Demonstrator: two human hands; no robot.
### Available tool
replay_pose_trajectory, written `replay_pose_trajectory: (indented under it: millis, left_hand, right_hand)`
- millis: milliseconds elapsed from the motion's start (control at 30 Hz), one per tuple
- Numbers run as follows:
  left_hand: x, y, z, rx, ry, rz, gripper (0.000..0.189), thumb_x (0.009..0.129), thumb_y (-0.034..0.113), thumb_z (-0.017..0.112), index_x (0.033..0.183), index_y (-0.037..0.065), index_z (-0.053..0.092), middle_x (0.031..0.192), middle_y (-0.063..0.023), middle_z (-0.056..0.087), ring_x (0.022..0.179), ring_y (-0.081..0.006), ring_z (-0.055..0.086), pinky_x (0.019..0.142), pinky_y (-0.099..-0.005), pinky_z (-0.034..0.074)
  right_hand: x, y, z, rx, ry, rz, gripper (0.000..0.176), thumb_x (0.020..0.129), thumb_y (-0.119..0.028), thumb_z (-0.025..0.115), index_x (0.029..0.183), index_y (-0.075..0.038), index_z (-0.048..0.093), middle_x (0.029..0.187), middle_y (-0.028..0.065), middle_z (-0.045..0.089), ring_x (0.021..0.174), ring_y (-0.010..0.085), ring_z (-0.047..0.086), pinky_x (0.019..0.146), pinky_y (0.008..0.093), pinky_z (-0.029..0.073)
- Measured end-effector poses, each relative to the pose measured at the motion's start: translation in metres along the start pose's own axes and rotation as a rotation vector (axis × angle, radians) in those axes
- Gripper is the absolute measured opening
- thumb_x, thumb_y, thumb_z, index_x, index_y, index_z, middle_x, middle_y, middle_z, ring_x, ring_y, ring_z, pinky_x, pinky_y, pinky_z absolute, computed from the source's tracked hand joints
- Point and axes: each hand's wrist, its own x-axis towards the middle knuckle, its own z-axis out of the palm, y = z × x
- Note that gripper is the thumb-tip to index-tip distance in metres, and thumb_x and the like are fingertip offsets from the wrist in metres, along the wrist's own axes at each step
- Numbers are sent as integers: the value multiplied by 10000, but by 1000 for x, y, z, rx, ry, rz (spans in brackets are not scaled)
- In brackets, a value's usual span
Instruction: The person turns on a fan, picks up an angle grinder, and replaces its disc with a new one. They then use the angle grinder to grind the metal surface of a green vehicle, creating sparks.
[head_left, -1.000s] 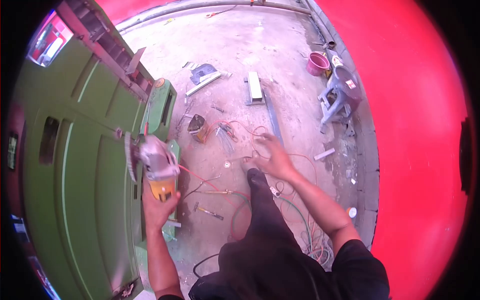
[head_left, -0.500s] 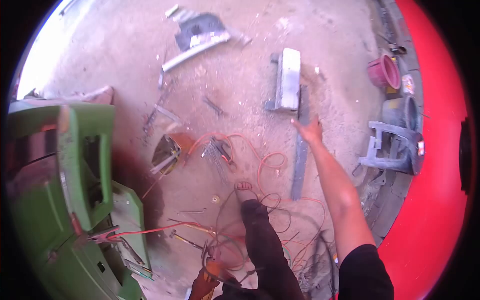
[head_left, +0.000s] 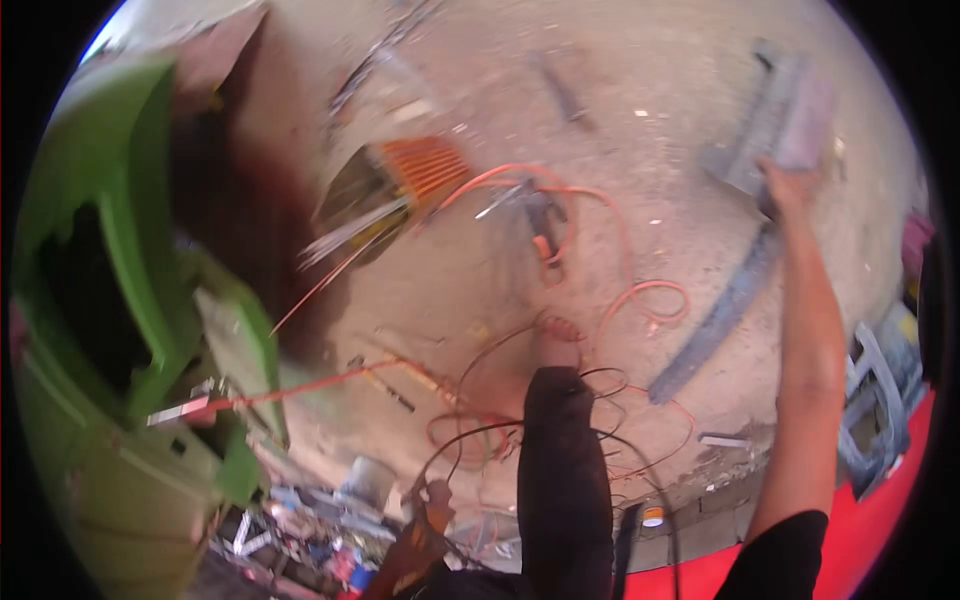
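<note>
My right hand (head_left: 792, 188) reaches far forward, its fingers closed at the near end of a grey metal block (head_left: 765, 125) with a paler top face. A long flat grey metal strip (head_left: 710, 325) runs from below that hand back toward my foot. Low in the view, my left hand (head_left: 432, 508) is closed around an orange and yellow tool (head_left: 408, 572), with a dark cable (head_left: 445, 447) looping beside it. Blur and shadow hide the tool's exact kind.
Green body panels (head_left: 130, 300) stand at left. An open box (head_left: 365, 195) holds thin rods. An orange cable (head_left: 625, 235) coils across the floor near pliers (head_left: 545, 235) and a hammer (head_left: 385, 385). My foot (head_left: 560, 335) is mid-floor. A grey plastic frame (head_left: 880, 400) lies at right.
My view has turned and shifted, so the block and strip now appear tilted at upper right. My right hand has gone from spread fingers over the strip to closed at the block's near end.
</note>
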Motion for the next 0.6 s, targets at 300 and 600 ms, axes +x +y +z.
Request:
replay_pose_trajectory:
  millis: [300,600]
  left_hand:
    - [-88,105,-77,-339,147,20,962,699,296,860,1497,74,371,1277,-162,628,1178,-292,624,981,-410,495]
    - [-125,-31,-99,-491,240,229,963,710,341,843,1501,70,367,1296,-205,636,1188,-351,634,993,-426,499]
  right_hand:
    - [-83,117,-184,70,-280,-437,1037,804,-417,758,1554,74,237,1576,298,317,1456,364,351,1204,397,262]
    - [-466,257,-380,-351,-467,-498,1000,691,-242,786,1548,-14,322,1404,335,509,1320,470,484,1126,470,373]
